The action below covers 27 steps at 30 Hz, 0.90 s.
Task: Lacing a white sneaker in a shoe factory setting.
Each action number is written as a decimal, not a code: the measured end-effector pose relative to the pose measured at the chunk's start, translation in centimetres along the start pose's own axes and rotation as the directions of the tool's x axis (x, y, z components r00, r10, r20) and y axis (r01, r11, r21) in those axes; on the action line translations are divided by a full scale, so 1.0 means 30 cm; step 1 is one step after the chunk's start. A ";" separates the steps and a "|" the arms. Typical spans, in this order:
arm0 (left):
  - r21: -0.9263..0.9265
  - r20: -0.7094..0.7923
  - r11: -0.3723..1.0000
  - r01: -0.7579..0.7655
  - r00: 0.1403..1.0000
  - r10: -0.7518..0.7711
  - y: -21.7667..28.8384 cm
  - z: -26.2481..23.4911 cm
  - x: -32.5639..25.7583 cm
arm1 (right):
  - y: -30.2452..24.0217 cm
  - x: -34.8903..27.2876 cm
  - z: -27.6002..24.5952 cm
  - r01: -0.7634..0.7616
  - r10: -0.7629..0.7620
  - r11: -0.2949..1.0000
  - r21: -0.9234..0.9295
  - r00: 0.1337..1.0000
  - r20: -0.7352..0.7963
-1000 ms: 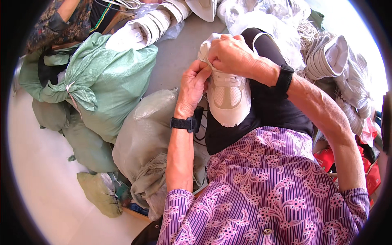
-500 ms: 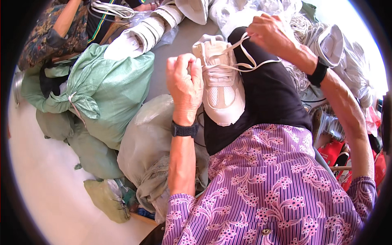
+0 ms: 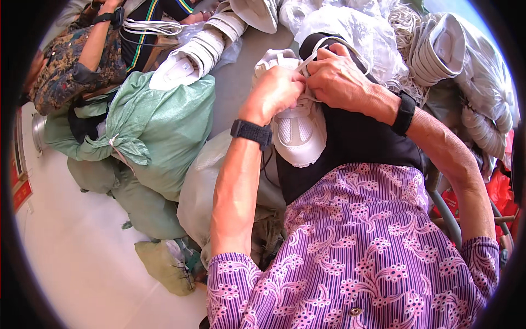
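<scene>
A white sneaker (image 3: 300, 143) with mesh panels lies on my dark-trousered leg, its toe pointing toward me. My left hand (image 3: 272, 94) is closed over the laced part of the shoe, fingertips pinched together at the lace. Right beside it, my right hand (image 3: 341, 81) is closed on the white shoelace (image 3: 355, 50), which loops up over the back of that hand. The two hands meet above the shoe's tongue (image 3: 276, 57) and cover most of the eyelets. Exactly where the lace runs between the fingertips is hidden.
On the left, a tied green sack (image 3: 172, 129) carries a row of nested white shoes (image 3: 189, 57). More nested shoes (image 3: 446, 46) and a bundle of laces (image 3: 402, 33) are at the far right. Clear plastic bags (image 3: 350, 27) lie beyond my knee. Another person's arm (image 3: 98, 44) shows at the upper left.
My hands have come together over the shoe: the left moved right and the right moved left and down. The lace that was drawn out to the right is now looped near the shoe.
</scene>
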<state>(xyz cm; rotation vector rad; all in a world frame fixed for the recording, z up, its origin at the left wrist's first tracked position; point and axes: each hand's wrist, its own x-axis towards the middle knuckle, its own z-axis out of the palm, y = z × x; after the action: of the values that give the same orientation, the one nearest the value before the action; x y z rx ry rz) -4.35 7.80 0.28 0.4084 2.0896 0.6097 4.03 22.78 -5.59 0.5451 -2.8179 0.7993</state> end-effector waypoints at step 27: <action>0.277 -0.482 0.816 -0.508 0.661 0.575 -0.036 -0.053 -0.045 | 0.008 0.082 0.010 -0.129 0.178 0.926 0.355 0.978 -0.110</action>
<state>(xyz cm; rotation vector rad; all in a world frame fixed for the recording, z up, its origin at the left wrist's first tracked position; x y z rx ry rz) -5.02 5.80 1.34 1.0681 2.5673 1.0558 1.66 22.08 -5.34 0.2971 -2.6253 1.3262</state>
